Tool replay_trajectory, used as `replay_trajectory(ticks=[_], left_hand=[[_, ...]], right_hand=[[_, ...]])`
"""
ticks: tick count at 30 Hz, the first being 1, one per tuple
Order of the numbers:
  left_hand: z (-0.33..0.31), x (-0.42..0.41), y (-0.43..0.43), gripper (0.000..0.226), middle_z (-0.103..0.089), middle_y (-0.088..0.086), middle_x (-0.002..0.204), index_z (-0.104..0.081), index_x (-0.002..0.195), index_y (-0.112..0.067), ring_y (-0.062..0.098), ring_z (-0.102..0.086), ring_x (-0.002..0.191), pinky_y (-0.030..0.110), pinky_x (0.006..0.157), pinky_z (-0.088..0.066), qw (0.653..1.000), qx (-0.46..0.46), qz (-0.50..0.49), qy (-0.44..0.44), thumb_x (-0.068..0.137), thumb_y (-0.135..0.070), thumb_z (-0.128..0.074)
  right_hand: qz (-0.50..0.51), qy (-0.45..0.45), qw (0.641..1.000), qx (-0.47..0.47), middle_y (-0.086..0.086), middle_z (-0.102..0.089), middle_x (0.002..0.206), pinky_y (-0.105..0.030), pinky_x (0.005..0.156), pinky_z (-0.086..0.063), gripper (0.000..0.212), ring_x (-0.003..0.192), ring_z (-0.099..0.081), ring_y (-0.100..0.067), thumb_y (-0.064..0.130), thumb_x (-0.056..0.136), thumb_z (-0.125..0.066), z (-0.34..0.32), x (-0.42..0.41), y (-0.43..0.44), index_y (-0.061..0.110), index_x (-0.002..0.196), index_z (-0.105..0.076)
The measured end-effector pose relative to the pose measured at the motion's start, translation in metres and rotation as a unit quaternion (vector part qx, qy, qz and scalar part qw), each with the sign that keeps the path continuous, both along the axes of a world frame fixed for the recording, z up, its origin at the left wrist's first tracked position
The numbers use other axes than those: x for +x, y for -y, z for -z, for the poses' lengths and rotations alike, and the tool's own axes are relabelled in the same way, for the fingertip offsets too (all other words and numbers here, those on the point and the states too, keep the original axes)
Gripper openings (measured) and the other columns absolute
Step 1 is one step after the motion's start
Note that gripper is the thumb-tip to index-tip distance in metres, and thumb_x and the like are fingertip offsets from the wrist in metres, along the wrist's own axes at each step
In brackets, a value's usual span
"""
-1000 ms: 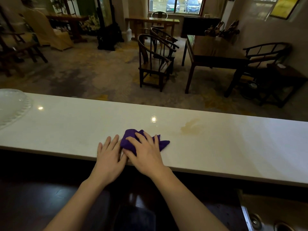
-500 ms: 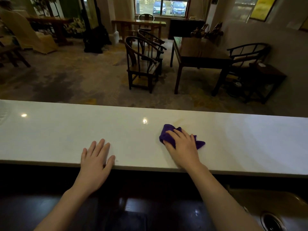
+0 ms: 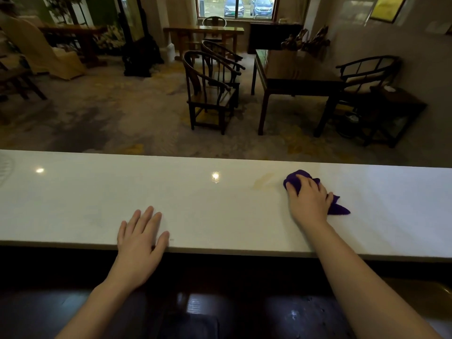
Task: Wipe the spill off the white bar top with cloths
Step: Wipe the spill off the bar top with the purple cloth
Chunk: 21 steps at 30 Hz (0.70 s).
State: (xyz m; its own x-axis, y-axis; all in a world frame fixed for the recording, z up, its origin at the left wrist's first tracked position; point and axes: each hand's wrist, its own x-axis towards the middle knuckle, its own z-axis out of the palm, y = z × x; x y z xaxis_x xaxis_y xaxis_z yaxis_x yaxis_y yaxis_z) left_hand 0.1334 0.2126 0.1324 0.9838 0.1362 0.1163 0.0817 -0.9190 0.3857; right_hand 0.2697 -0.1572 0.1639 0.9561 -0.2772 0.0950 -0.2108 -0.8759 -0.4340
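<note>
A long white bar top (image 3: 220, 211) runs across the view. On it lies a faint yellowish spill (image 3: 263, 183), right of centre. My right hand (image 3: 307, 200) presses a crumpled purple cloth (image 3: 338, 208) flat on the bar, just to the right of the spill. Most of the cloth is hidden under the palm. My left hand (image 3: 141, 232) rests flat at the near edge of the bar, fingers apart, holding nothing.
A white patterned dish (image 3: 5, 167) shows at the bar's far left edge. Beyond the bar are dark wooden chairs (image 3: 210, 94) and a dark table (image 3: 296, 72) on carpet. A dark counter (image 3: 208, 311) lies below the bar.
My right hand has slid the purple cloth rightward along the bar, across the spill, which shows fainter. My left hand has come off the cloth and rests flat at the near edge.
</note>
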Motion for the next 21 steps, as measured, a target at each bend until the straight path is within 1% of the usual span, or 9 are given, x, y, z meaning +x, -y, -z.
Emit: replay_trajectory(ticks=[3,7,10,13,17,21], left_hand=[[-0.001,0.001,0.0,0.078,-0.025,0.001,0.163,-0.039,0.148,-0.021,0.023,-0.011,0.153,0.047,0.122,-0.003,1.0,0.002,0.001,0.002,0.085,-0.061,-0.016],[-0.001,0.001,0.002,0.078,-0.025,0.002,0.163,-0.039,0.147,-0.021,0.023,-0.01,0.153,0.047,0.122,-0.001,1.0,0.005,-0.002,0.002,0.084,-0.06,-0.016],[-0.001,0.001,0.001,0.077,-0.026,0.002,0.162,-0.039,0.147,-0.021,0.022,-0.011,0.153,0.047,0.122,-0.001,1.0,-0.004,-0.002,0.004,0.084,-0.06,-0.017],[-0.001,0.001,0.0,0.077,-0.025,0.001,0.162,-0.039,0.147,-0.021,0.022,-0.01,0.152,0.047,0.122,-0.001,1.0,-0.008,0.001,0.004,0.084,-0.061,-0.018],[-0.003,0.002,0.0,0.079,-0.026,0.001,0.162,-0.039,0.146,-0.018,0.022,-0.012,0.152,0.046,0.122,-0.002,1.0,-0.006,-0.004,0.005,0.083,-0.061,-0.018],[-0.004,0.002,0.0,0.081,-0.025,0.001,0.162,-0.036,0.145,-0.014,0.021,-0.011,0.152,0.044,0.122,0.0,1.0,-0.013,-0.005,0.006,0.083,-0.062,-0.019]], right_hand=[[0.003,-0.014,1.0,0.01,-0.008,-0.049,0.154,-0.063,0.121,-0.01,0.049,0.148,-0.029,-0.037,0.048,0.104,-0.043,0.0,0.022,-0.018,0.023,0.146,-0.047],[-0.043,-0.015,0.999,0.006,-0.005,-0.052,0.151,-0.061,0.121,-0.015,0.048,0.145,-0.033,-0.035,0.05,0.102,-0.043,0.004,0.041,-0.059,0.027,0.143,-0.049],[-0.107,-0.006,0.994,0.011,-0.002,-0.054,0.15,-0.061,0.121,-0.016,0.048,0.145,-0.035,-0.033,0.053,0.101,-0.044,0.008,0.044,-0.099,0.028,0.142,-0.05],[-0.178,-0.008,0.984,0.02,-0.002,-0.049,0.154,-0.06,0.121,-0.012,0.051,0.147,-0.031,-0.034,0.057,0.1,-0.041,0.012,0.041,-0.144,0.03,0.143,-0.049],[-0.272,0.001,0.962,0.032,-0.002,-0.048,0.156,-0.06,0.12,-0.008,0.049,0.148,-0.029,-0.034,0.057,0.099,-0.041,0.014,0.023,-0.198,0.033,0.141,-0.05],[-0.353,-0.009,0.935,0.038,-0.001,-0.046,0.157,-0.06,0.121,-0.009,0.051,0.149,-0.027,-0.032,0.058,0.099,-0.044,0.013,0.001,-0.227,0.033,0.143,-0.048]])
